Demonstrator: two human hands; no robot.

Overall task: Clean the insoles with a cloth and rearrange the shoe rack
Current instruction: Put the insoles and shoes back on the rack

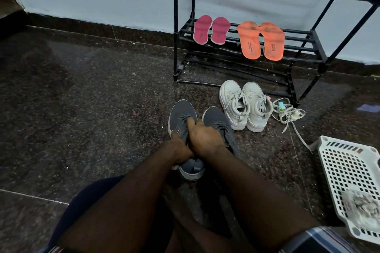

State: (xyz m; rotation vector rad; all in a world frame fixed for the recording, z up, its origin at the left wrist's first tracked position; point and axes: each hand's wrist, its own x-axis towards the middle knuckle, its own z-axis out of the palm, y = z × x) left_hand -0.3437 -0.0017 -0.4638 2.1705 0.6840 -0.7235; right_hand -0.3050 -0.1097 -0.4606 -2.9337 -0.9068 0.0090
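Bare forearms, dark navy shorts (86, 201), striped fabric at lower edge (320, 238)

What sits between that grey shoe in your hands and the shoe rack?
The white sneakers stand on the floor right before the rack, partly across the path of the grey shoe. Lifting over them clears it.

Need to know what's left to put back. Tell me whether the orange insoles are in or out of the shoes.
Out. The two orange foam insoles lie flat on the black metal shoe rack's middle shelf.
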